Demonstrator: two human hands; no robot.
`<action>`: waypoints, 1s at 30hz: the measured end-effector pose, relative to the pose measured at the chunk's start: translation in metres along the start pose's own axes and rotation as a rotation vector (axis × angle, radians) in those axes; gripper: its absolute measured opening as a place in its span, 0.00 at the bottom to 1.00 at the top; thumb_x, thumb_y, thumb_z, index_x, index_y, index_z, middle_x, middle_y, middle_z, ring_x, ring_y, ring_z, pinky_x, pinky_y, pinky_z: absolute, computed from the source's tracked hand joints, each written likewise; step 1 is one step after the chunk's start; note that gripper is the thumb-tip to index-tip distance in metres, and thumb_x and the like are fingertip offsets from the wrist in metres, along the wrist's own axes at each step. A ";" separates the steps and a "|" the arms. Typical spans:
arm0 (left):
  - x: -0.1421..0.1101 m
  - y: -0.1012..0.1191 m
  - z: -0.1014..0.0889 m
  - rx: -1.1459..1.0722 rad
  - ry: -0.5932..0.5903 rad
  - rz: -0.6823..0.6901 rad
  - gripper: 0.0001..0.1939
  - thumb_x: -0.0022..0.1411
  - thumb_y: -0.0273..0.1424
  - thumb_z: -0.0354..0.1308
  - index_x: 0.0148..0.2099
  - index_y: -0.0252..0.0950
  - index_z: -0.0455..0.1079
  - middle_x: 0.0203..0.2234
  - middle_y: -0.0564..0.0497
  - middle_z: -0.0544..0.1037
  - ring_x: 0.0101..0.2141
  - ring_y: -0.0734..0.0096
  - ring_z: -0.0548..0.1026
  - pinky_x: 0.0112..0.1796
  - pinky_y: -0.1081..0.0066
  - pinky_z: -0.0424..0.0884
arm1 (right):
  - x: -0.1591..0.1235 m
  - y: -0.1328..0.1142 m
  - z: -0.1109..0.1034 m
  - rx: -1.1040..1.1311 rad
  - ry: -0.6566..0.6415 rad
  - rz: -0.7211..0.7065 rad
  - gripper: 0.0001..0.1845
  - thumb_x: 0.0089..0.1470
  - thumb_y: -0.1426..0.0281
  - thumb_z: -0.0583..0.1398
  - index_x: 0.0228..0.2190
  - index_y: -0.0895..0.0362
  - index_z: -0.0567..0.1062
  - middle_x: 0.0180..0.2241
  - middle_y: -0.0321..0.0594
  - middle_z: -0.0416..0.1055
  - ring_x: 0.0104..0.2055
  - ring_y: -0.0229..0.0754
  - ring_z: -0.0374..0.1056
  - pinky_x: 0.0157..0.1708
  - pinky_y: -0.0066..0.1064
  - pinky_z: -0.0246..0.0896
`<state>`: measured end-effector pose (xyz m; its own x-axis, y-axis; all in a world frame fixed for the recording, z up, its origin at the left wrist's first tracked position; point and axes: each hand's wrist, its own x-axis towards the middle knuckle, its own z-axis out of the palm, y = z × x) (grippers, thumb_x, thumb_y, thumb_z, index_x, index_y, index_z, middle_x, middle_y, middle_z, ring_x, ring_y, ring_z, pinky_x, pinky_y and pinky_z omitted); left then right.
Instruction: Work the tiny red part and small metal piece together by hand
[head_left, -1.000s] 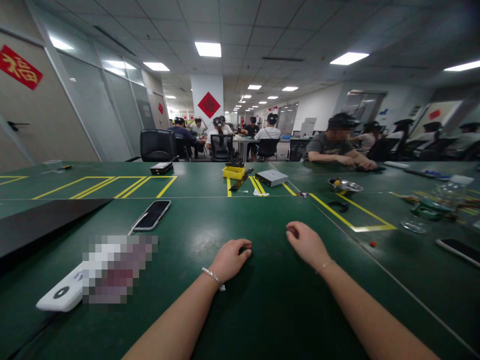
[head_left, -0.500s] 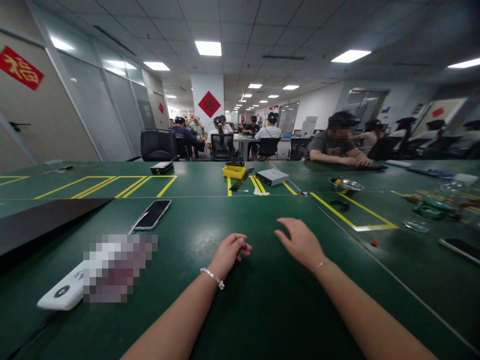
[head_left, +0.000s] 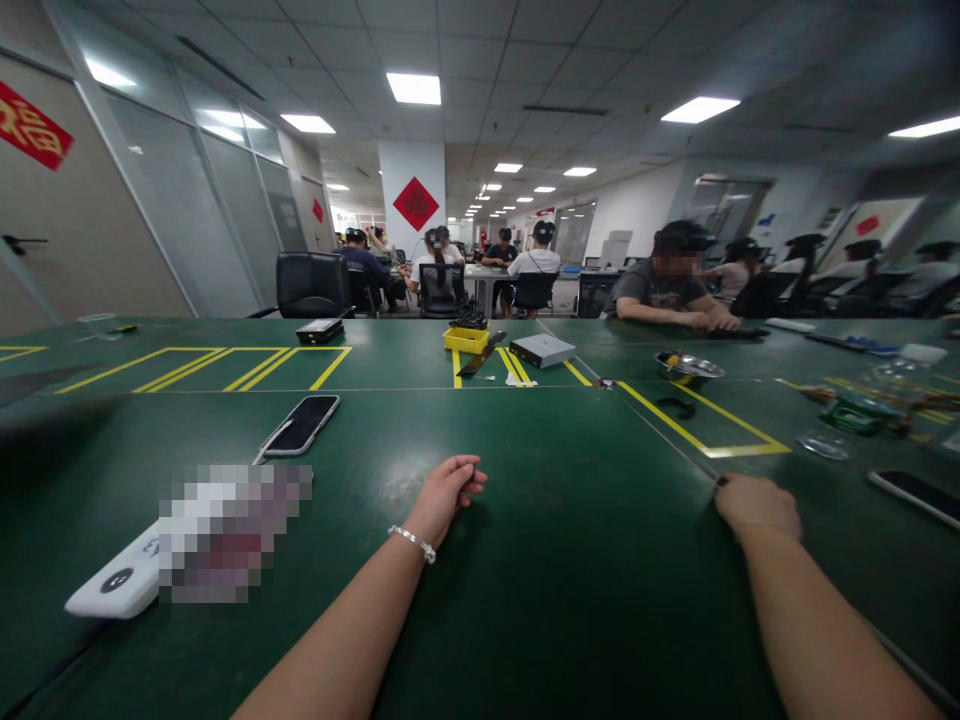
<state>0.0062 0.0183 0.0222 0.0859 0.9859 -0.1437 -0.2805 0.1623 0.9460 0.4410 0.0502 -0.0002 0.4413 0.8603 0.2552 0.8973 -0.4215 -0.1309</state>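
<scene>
My left hand point(head_left: 452, 484) is over the middle of the green table point(head_left: 555, 590). Its fingers are curled with the thumb against them; whatever they hold, if anything, is too small to name. A clear bracelet point(head_left: 412, 542) circles that wrist. Farther right, my right hand point(head_left: 759, 508) is low at the seam between the table panels. Its back faces me and its fingers curl under, mostly hidden. A small dark spot shows at its left tip, which I cannot make out. The small orange-red piece seen there before is out of sight.
On the left lie a phone point(head_left: 301, 425) and a white device point(head_left: 116, 580) with a cable. At the back are a yellow tray point(head_left: 465, 341), a grey box point(head_left: 541, 350) and a metal bowl point(head_left: 690, 367). Another phone point(head_left: 919, 498) is at right. A person point(head_left: 671, 285) sits opposite.
My right hand has moved right and toward me, from open fingers to curled ones, covering where the orange-red piece lay. My left hand shifted slightly left. The dark panel at left has mostly left view, blurred.
</scene>
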 end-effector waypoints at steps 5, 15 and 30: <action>0.000 -0.001 -0.001 0.010 -0.015 -0.005 0.10 0.52 0.29 0.52 0.39 0.33 0.62 0.29 0.48 0.73 0.26 0.79 0.69 0.23 0.80 0.61 | -0.007 -0.009 -0.015 0.001 -0.099 0.139 0.20 0.45 0.69 0.46 0.36 0.57 0.73 0.38 0.59 0.63 0.39 0.58 0.61 0.24 0.39 0.53; 0.000 -0.002 0.000 0.094 -0.061 0.008 0.11 0.50 0.30 0.54 0.38 0.32 0.64 0.31 0.46 0.73 0.28 0.77 0.69 0.26 0.78 0.62 | -0.023 -0.085 -0.028 0.316 0.041 -0.081 0.16 0.46 0.66 0.48 0.33 0.59 0.70 0.33 0.47 0.69 0.34 0.46 0.64 0.32 0.36 0.56; 0.002 -0.004 0.000 0.237 -0.074 0.091 0.14 0.49 0.36 0.53 0.36 0.32 0.66 0.25 0.51 0.70 0.27 0.75 0.67 0.25 0.77 0.60 | -0.149 -0.265 -0.022 1.629 -0.784 -0.042 0.11 0.43 0.63 0.55 0.26 0.60 0.66 0.19 0.32 0.63 0.18 0.29 0.57 0.19 0.23 0.53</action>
<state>0.0078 0.0191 0.0180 0.1431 0.9888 -0.0414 -0.0591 0.0503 0.9970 0.1373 0.0279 0.0181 -0.1162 0.9863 -0.1171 -0.2106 -0.1397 -0.9675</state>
